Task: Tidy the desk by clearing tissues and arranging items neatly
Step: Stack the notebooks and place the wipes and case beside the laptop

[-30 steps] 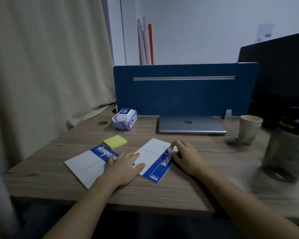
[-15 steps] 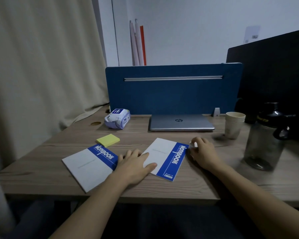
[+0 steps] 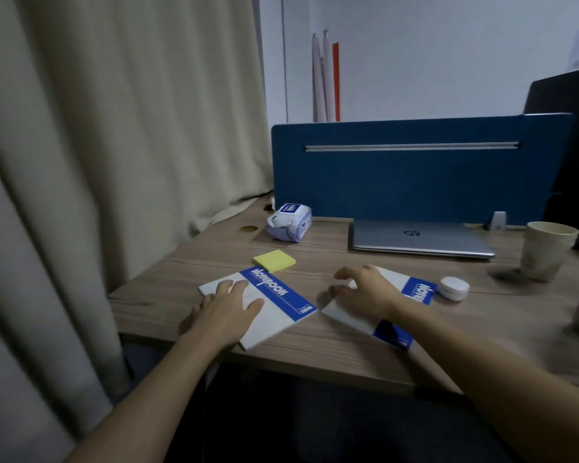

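Note:
Two white notebooks with blue bands lie near the desk's front edge. My left hand (image 3: 226, 309) rests flat, fingers spread, on the left notebook (image 3: 278, 295). My right hand (image 3: 365, 292) hovers with curled, parted fingers over the right notebook (image 3: 415, 290), touching its white cover. A small white round case (image 3: 453, 288) lies just right of that notebook. A yellow sticky-note pad (image 3: 274, 260) sits behind the left notebook. A blue and white tissue pack (image 3: 290, 222) lies at the back left.
A shut silver laptop (image 3: 418, 238) lies against the blue divider panel (image 3: 415, 172). A stack of paper cups (image 3: 547, 250) stands at the right. A beige curtain (image 3: 114, 162) hangs along the desk's left edge. The wooden desk (image 3: 348, 355) ends close to me.
My left hand moved from the right notebook onto the left one. My right hand came back from the notebook's far right corner onto its cover. The view swung left; the white case now shows.

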### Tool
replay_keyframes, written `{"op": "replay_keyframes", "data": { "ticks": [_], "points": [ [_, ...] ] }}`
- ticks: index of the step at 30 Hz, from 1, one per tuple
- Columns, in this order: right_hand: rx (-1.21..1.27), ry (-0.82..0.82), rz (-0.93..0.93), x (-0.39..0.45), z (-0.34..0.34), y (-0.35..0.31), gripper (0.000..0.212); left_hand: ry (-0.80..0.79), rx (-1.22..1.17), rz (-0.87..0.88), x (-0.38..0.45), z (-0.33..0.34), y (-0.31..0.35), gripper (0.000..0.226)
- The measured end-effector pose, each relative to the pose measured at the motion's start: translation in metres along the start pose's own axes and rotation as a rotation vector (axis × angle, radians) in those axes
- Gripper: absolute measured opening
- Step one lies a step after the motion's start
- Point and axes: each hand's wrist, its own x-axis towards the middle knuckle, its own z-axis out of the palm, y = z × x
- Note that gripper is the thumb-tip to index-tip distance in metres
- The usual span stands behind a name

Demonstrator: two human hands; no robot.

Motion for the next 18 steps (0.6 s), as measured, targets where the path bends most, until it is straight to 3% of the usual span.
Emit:
{"op": "replay_keyframes", "data": {
  "ticks": [5, 11, 14, 18],
  "points": [
    [0.269, -0.176, 0.088, 0.022, 0.021, -0.060, 0.047, 0.026, 0.045, -0.004, -0.012, 0.001, -0.016, 0.067],
    [0.498, -0.263, 0.192, 0.030, 0.020, -0.091, 0.024, 0.087, 0.056, -0.014, -0.014, 0.001, -0.005, 0.067],
    [0.669, -0.334, 0.309, 0.027, 0.019, -0.096, 0.026, 0.130, -0.044, -0.092, -0.017, 0.000, 0.002, 0.065],
    [0.711, -0.351, 0.371, 0.023, 0.021, -0.098, 0.028, 0.141, -0.248, -0.244, -0.013, -0.012, 0.007, 0.062]
  ]
}}
